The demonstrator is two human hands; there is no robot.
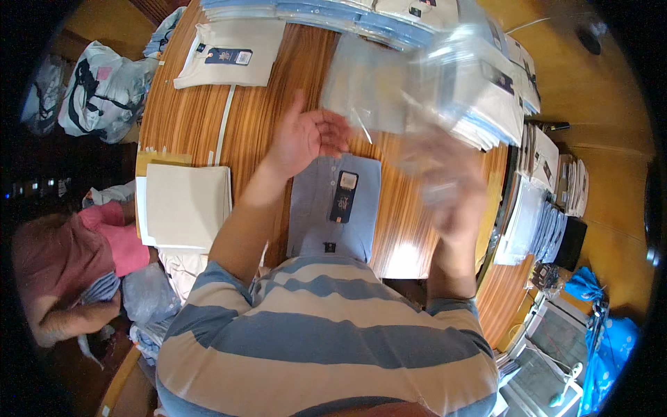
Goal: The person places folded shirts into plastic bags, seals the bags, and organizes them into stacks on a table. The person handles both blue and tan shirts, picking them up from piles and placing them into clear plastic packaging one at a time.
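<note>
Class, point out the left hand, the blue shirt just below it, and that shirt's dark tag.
Left hand [310, 142]: head view, middle of the hand.
Blue shirt [311, 215]: head view, fabric left of the tag.
Dark tag [341, 202]: head view, middle of its face.

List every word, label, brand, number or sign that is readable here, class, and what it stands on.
None clear enough to quote.
Blue shirt: navy tag and neck label, print too small.
Upper-left cream shirt: dark tag, print too small.
Right-hand stack: dark label, blurred.
</note>
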